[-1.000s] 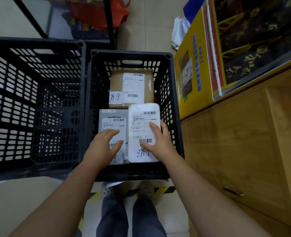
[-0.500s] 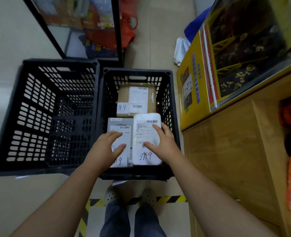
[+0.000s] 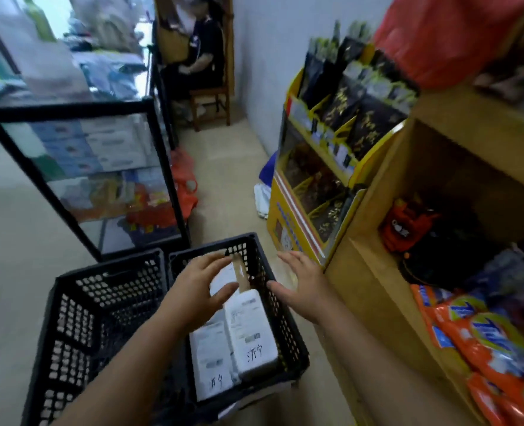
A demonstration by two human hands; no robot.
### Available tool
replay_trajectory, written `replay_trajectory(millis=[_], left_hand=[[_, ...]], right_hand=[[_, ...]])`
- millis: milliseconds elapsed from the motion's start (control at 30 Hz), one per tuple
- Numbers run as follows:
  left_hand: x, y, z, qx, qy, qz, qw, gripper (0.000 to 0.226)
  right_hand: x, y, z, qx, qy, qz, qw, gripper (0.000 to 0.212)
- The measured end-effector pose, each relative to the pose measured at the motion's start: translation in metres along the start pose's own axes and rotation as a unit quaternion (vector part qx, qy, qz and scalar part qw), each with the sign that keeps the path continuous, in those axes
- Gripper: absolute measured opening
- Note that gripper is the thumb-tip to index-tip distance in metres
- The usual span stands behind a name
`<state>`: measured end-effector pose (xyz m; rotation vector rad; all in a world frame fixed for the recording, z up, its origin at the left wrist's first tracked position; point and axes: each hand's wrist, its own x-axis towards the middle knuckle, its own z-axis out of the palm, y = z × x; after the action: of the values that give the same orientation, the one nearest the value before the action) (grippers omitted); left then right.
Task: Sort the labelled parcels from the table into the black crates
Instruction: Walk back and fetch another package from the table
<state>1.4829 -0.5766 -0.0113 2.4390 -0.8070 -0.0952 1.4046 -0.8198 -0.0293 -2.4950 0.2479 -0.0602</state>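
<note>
Two black crates stand side by side on the floor. The right crate [image 3: 288, 342] holds a white parcel [image 3: 251, 336] with a handwritten label, a grey parcel [image 3: 210, 364] beside it on the left, and a brown parcel [image 3: 241, 272] behind them, partly hidden by my left hand. The left crate [image 3: 79, 321] shows no parcels. My left hand [image 3: 197, 290] hovers above the right crate with fingers spread, holding nothing. To the right of the crate's rim my right hand [image 3: 303, 284] is raised and open, also holding nothing.
A wooden shelf unit [image 3: 386, 272] with orange snack packets [image 3: 482, 339] is on the right. A yellow display stand [image 3: 313, 186] is behind it. A black-framed glass cabinet [image 3: 91, 167] stands behind the crates. A person sits on a chair [image 3: 208, 99] at the far end.
Both hands have lifted off the parcels and out of the right crate. The view has tilted up from the crates toward the room.
</note>
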Motion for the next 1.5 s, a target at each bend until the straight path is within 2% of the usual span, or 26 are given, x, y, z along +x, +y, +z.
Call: replay_trajectory(millis=[133,267,400,567,733,900,1033,1267,1367,1500], left_hand=[[0.026,0.045,-0.029,-0.024,-0.023,0.131,0.991,0.061],[0.032,0.118,-0.041,-0.062,-0.051,0.262,0.962,0.062],[0.011,0.217,-0.031,-0.077,-0.085,0.391,0.913,0.070],[-0.063,0.343,0.005,-0.162,-0.159,0.523,0.822,0.058],[-0.195,0.451,0.044,-0.193,-0.237,0.633,0.711,0.060],[-0.372,0.528,0.068,-0.223,-0.300,0.709,0.598,0.058],[-0.528,0.562,0.076,-0.231,-0.358,0.750,0.507,0.053],[-0.776,0.585,0.076,-0.247,-0.427,0.792,0.360,0.056],[-0.856,0.586,0.075,-0.244,-0.465,0.791,0.314,0.056],[-0.942,0.590,0.087,-0.221,-0.483,0.804,0.266,0.055]], right_hand=[[-0.051,-0.021,-0.053,0.001,0.122,0.066,0.990,0.067],[-0.129,-0.038,-0.110,-0.011,0.246,0.131,0.960,0.065],[-0.237,-0.046,-0.158,-0.060,0.337,0.213,0.915,0.065],[-0.401,-0.061,-0.183,-0.105,0.454,0.314,0.827,0.063],[-0.584,-0.094,-0.164,-0.131,0.522,0.437,0.721,0.066],[-0.761,-0.153,-0.106,-0.150,0.578,0.538,0.595,0.075],[-0.891,-0.210,-0.048,-0.158,0.608,0.607,0.487,0.065],[-1.062,-0.317,0.051,-0.150,0.638,0.675,0.337,0.063],[-1.109,-0.350,0.079,-0.136,0.642,0.695,0.292,0.064],[-1.161,-0.370,0.110,-0.106,0.648,0.709,0.258,0.066]])
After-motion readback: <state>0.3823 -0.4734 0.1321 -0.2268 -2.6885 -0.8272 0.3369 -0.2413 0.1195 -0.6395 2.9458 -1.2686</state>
